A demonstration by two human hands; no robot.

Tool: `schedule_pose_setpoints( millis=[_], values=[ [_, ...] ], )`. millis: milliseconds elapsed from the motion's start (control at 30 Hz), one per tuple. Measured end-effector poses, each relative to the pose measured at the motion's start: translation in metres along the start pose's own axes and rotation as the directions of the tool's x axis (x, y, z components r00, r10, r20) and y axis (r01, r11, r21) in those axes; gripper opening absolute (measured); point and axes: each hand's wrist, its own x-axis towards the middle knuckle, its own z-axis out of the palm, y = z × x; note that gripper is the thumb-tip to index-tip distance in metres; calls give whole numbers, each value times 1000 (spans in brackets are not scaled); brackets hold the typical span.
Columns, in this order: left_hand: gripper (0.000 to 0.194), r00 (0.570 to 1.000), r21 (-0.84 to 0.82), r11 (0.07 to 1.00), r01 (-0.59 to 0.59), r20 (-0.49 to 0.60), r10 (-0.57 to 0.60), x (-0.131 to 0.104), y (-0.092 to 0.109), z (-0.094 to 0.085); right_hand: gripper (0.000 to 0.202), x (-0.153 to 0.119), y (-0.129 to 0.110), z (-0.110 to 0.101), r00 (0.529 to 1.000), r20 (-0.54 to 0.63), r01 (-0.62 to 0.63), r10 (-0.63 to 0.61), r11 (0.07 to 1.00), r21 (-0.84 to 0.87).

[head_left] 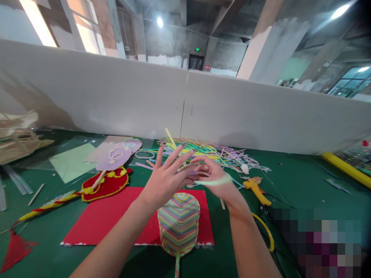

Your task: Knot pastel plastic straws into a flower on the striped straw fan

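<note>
Just above the fan, my left hand [172, 175] has several fingers spread, its fingertips meeting those of my right hand. My right hand [213, 173] has its fingers curled inward. A pale green strip, which looks like a chenille stem [216, 181], runs from between the fingertips across my right hand, blurred by motion. My left thumb is hidden. Below my hands lies a fan [179, 220] with pastel chevron stripes and a wrapped handle. Its upper part rests on a red board [116, 216], and its handle points towards me.
Behind my hands lies a pile of pastel stems [203, 150]. A yellow glue gun [256, 190] and its cord are at the right. To the left are a red fan with yellow trim [108, 184], a lilac fan [114, 157] and a pale green sheet [72, 162]. A white partition [130, 96] borders the table.
</note>
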Motion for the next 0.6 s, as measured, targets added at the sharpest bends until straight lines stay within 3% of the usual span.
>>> schedule_pose_setpoints(
  millis=[100, 367, 467, 600],
  values=[
    [21, 995, -12, 999, -46, 87, 47, 1, 0, -3, 31, -1, 0, 0, 1000, 10, 21, -20, 999, -37],
    [22, 994, -20, 999, -45, 100, 46, 1, -2, -3, 27, 0, 0, -3, 998, 33, 54, -51, 995, -84],
    [28, 1000, -77, 997, -1, 31, 4, 0, -2, 0, 26, -1, -3, -3, 999, 8, 52, -51, 996, -74],
    [48, 967, -185, 966, 183, -143, -211, -1, -1, 6, 26, -3, -10, -1, 995, -41, 80, -87, 987, -137]
  ],
)
